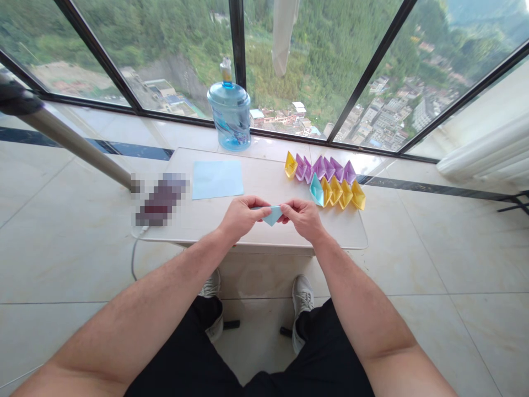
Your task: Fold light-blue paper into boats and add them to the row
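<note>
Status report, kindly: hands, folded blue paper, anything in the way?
Left hand, right hand: both pinching folded blue paper. Paper boats near right hand; nothing seen blocking.

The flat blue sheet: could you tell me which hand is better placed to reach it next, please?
Likely the left hand: it is nearer the flat blue sheet; the right hand is closer to the paper boats. Both hold the folded blue paper, so the left might have to let go.
</note>
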A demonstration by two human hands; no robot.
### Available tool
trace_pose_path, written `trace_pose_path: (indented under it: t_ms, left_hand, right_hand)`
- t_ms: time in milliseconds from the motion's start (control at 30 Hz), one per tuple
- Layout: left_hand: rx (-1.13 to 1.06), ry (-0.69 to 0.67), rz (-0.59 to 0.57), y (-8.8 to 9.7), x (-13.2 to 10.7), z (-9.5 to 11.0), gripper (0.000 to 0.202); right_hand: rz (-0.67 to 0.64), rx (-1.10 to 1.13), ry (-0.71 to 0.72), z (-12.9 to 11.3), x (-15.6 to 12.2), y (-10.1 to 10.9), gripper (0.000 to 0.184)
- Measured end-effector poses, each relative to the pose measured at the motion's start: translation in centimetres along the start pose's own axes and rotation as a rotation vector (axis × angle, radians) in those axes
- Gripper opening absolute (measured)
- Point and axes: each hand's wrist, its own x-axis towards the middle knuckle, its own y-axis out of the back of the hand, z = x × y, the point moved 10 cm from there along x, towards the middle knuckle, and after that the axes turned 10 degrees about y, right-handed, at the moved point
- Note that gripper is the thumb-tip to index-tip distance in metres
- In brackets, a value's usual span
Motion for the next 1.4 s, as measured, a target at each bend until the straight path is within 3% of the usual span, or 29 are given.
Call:
trace_pose_path:
  t_ms: [267, 467, 967, 1400]
  left_hand:
    - [0.046, -0.049, 0.047, 0.7, 0.2, 0.4, 0.022]
    - [0.152, -0.123, 0.05, 0.0, -0.3, 1.1, 0.022]
    - [-0.106, 0.017, 0.017, 1.0, 0.4, -0.3, 0.029]
    - [-0.098, 0.021, 0.015, 2.1, 0.7, -0.1, 0.029]
  right_hand:
    - [0.039, -0.045, 0.037, -0.1, -0.2, 0.1, 0.033]
    - [0.085, -0.162, 0.055, 0.1, -0.4, 0.3, 0.024]
    - [0.124, -0.152, 0.04, 0.0, -0.2, 1.4, 0.021]
    - [0.151, -0.067, -0.026, 0.9, -0.2, 2.5, 0.032]
